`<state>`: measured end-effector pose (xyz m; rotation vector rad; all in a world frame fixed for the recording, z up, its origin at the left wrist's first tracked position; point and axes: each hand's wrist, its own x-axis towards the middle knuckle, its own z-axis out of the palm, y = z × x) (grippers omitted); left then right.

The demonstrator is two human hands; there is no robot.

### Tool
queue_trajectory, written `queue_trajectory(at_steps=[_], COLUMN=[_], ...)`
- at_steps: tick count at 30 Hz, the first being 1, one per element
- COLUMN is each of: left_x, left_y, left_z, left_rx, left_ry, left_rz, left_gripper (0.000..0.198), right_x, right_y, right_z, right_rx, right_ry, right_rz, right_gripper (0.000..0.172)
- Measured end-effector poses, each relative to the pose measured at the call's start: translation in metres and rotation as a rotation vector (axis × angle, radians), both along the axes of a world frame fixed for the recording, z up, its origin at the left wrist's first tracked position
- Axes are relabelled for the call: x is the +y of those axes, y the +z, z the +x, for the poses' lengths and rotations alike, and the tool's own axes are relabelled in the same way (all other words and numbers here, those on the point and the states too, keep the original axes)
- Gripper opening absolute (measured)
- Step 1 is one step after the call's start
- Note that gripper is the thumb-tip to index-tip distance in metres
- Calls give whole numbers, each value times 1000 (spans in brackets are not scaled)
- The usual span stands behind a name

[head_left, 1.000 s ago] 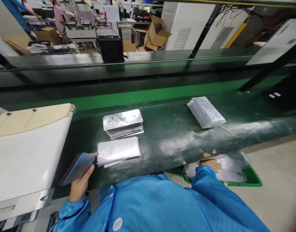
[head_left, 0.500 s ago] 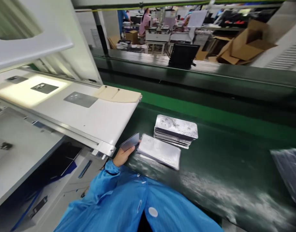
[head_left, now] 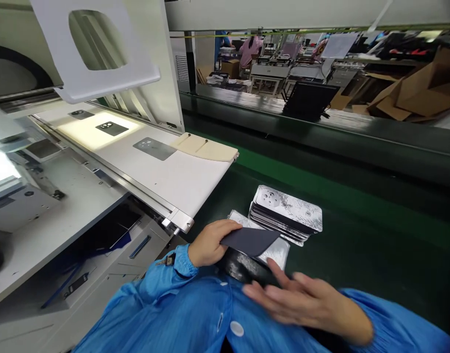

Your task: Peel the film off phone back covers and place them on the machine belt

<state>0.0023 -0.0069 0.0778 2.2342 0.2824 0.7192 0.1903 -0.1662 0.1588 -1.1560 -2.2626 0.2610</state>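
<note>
My left hand (head_left: 212, 241) is closed on a thin dark phone back panel (head_left: 250, 240), gripping its left end. The panel is tilted over a low stack of silvery film-covered panels (head_left: 282, 252), hiding part of it. My right hand (head_left: 298, 296) is empty, with fingers apart and slightly blurred, below and right of the held panel. Just behind stands a taller stack of phone back panels (head_left: 289, 208), its silvery top one showing round camera marks. The stacks rest on the dark green conveyor belt (head_left: 361, 235).
To the left, a white belt machine (head_left: 195, 181) carries phone back panels, including a grey one (head_left: 154, 148) near its cream end plate (head_left: 208, 147) and another on a lit patch (head_left: 112, 128). A black stand (head_left: 309, 100) and cardboard boxes (head_left: 419, 83) are at the back.
My left hand has carried the dark panel to the right, over the low stack. My right hand has come into view from the right. The view has turned left.
</note>
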Motion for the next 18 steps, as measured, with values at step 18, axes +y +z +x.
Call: queue_trajectory(at_steps=[18], left_x=[13], left_y=[5], left_z=[13], left_rx=[-245], left_ry=[60], left_rz=[-251], left_gripper=[48], right_x=[37], right_y=[-18], right_z=[89], right_rx=[-301], right_ry=[-496], right_rz=[201], right_gripper=[36])
